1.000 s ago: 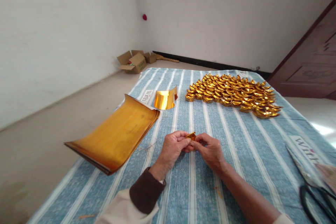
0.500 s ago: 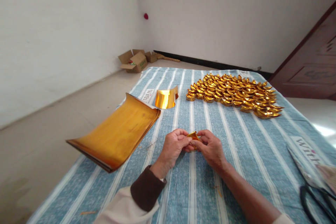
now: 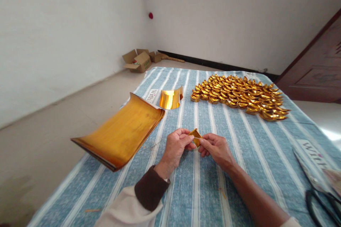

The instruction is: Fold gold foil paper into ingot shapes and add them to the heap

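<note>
A small folded piece of gold paper (image 3: pixel 196 136) is pinched between my left hand (image 3: pixel 176 147) and my right hand (image 3: pixel 216 148), just above the blue-and-white striped cloth (image 3: pixel 239 156). To the left, a thick stack of gold sheets (image 3: pixel 122 133) lies curled, hanging over the table's left edge. A single curled gold sheet (image 3: pixel 169 98) stands beyond my hands. A large cluster of folded gold paper ingots (image 3: pixel 239 95) covers the far right of the cloth.
Black-handled scissors (image 3: pixel 318 188) lie at the table's near right edge. Open cardboard boxes (image 3: pixel 138 61) sit on the floor by the far wall. A dark wooden door (image 3: pixel 317 67) stands at the right.
The gold piece has been turned between my fingers and now shows more of its face; my hands stayed in about the same place.
</note>
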A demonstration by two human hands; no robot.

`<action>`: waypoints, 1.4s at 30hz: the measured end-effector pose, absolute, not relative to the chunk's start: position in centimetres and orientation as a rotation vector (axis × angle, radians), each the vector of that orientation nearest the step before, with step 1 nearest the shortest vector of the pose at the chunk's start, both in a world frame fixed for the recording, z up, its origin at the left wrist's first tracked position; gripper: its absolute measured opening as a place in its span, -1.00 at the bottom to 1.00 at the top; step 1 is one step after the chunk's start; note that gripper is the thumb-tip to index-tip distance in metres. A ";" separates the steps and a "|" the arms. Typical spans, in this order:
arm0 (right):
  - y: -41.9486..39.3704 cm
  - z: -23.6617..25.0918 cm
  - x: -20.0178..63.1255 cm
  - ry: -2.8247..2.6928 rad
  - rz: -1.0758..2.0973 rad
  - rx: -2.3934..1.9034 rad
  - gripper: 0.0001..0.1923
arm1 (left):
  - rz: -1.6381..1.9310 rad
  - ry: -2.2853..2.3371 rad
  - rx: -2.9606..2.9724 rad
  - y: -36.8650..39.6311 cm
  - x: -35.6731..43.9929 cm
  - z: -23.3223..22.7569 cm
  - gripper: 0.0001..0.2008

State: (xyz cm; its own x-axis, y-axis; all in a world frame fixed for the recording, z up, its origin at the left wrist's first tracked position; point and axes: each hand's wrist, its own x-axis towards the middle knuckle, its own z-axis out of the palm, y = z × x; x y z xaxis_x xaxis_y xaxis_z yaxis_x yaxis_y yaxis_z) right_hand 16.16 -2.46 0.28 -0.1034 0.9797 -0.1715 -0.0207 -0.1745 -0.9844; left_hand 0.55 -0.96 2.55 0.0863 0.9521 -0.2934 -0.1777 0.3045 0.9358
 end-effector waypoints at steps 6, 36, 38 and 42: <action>-2.4 0.1 16.1 -1.160 1.422 -1.257 -0.53 | 1.002 1.145 0.873 -1.0 0.6 2.4 -0.73; -2.9 0.1 15.5 -1.200 1.512 -1.215 -0.56 | 1.064 1.102 0.691 -0.8 0.6 2.4 -0.76; -3.0 0.1 15.5 -1.193 1.502 -1.233 -0.55 | 1.063 1.108 0.672 -0.8 0.6 2.4 -0.76; -3.1 0.2 15.3 -1.176 1.476 -1.271 -0.54 | 1.060 1.113 0.640 -0.9 0.8 2.5 -0.76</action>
State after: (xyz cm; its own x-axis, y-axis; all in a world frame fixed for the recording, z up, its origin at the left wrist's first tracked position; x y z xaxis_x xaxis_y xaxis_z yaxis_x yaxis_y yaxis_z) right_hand 15.29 -3.06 0.20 -0.1338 0.9699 -0.2035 -0.0183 -0.2077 -0.9780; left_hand 0.76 -0.86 2.49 0.0673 0.9150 -0.3977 -0.3523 0.3947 0.8486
